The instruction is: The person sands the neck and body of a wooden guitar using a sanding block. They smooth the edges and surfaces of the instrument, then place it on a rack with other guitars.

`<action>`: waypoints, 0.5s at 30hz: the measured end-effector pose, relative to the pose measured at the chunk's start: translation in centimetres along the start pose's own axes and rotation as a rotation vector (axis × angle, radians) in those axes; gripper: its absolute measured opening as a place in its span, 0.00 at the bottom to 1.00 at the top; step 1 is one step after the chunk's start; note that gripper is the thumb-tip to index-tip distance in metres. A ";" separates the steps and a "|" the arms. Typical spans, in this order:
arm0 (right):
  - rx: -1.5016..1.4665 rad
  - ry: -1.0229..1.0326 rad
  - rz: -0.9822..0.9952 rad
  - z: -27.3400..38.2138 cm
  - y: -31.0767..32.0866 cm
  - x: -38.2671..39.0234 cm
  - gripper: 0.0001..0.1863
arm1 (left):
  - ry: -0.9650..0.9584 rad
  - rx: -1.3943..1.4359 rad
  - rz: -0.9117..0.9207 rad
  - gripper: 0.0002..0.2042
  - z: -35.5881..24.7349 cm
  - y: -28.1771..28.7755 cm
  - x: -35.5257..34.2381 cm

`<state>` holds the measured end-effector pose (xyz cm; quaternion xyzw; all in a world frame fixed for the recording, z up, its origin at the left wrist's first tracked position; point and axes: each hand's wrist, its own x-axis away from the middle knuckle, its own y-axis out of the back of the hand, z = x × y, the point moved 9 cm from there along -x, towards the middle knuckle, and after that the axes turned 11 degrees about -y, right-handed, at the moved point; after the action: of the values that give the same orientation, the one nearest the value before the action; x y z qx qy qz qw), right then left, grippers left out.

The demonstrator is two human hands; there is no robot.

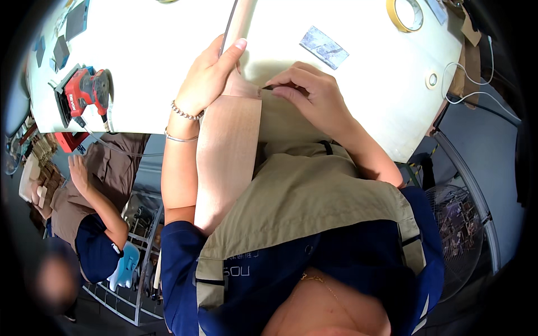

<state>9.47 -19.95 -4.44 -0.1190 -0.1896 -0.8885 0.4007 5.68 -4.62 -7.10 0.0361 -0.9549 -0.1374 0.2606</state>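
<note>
The left hand [206, 78] is partly curled round the wood [230, 134], thumb on top. The right hand [311, 92] pinches a small dark thing [268, 87] by the wood's right edge. The wood's long way runs from the person's chest out over the table [370, 95], between both hands.

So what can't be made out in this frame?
All in the head view:
Small dark piece: mostly covered by the right hand, so its kind is unclear.
Wooden piece: far end cut off by the top edge; underside hidden by its own body.
Yellowish thing: mostly cut off by the top edge.
</note>
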 end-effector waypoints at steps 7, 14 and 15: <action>0.084 0.379 -0.128 2.1 0.0 -1.6 0.09 | 0.013 0.045 -0.006 0.22 0.3 0.0 -0.1; -0.005 0.487 0.122 1.3 -1.0 -4.0 0.11 | 0.006 0.082 -0.019 0.20 0.1 -0.1 -0.1; -0.032 0.489 0.151 1.2 -1.0 -3.9 0.11 | 0.013 0.069 -0.021 0.20 0.0 0.0 -0.1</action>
<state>11.34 -16.18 -5.03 0.0792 -0.0637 -0.8612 0.4979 5.73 -4.65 -7.14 0.0561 -0.9570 -0.1067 0.2639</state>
